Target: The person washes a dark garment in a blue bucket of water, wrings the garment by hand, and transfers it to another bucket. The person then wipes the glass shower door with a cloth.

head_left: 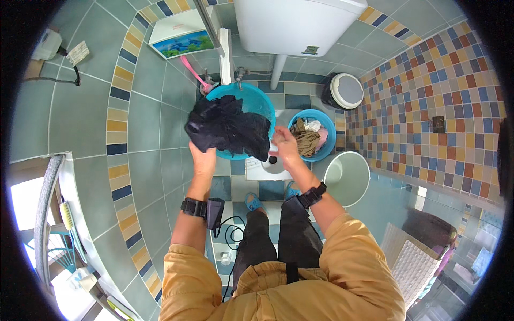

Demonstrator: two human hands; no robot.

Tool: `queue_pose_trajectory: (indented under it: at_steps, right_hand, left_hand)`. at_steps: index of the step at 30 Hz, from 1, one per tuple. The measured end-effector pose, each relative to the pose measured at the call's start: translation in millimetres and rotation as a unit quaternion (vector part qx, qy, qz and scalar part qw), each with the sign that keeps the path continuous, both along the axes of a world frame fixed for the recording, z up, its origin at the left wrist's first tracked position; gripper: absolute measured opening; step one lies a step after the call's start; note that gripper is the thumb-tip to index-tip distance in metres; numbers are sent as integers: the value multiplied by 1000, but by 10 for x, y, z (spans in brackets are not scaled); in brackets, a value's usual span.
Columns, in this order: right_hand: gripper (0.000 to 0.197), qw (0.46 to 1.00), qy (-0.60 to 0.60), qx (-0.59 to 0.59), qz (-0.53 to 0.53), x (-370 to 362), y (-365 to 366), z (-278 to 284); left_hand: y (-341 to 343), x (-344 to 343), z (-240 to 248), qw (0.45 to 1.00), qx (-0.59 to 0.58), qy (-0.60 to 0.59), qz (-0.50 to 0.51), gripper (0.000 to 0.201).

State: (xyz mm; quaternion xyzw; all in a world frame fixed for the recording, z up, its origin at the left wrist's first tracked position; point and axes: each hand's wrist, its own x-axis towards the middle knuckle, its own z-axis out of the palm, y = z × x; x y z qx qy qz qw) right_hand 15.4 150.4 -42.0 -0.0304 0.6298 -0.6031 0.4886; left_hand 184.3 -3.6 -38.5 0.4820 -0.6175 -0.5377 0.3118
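A wet black garment (227, 124) is bunched over the large blue basin (258, 100), which has water in it. My left hand (202, 159) grips the garment's lower left side, its fingers mostly hidden behind the cloth. Beside the basin's right rim, my right hand (286, 147) has its fingers apart and slightly bent, and I see nothing in it. The garment's right edge hangs close to that hand. Just to the right, a smaller blue basin (332, 134) holds brown, white and pink clothes (309, 137).
A pale bucket (347, 179) stands at right, below a lidded bin (347, 91). Beyond the large basin are a wall tap (241, 72), a pink-handled brush (194, 72) and a white cistern (297, 24). A black cable (230, 230) loops near my legs.
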Motion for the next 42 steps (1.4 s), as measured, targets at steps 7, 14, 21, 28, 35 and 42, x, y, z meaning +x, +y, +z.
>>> queue_pose_trajectory:
  at_steps: [7,14,21,28,35,42]
  right_hand:
    - [98,967,-244,45,-56,65,-254,91]
    - [66,902,-366,-178,-144,196,-381,234]
    - [32,907,-357,-170,-148,308,-403,155]
    - [32,919,-371,-130,-29,495,-451,383]
    - [64,848,-473,-237,39,249,-388,527]
    - [92,957,112,-129,235,223,-532,526]
  left_hand:
    - [48,-139,491,985,41,136,-97,36]
    - [87,-210,631,852,413,322,-25,62]
    - [-261,-276,635,913,360,173,-84,76]
    - [-493,10,184,725,572,328,-199,73]
    - [-484,-135,350,832,431,332,-106,45]
    - [-522,-249,444,938,293,160,-94,25]
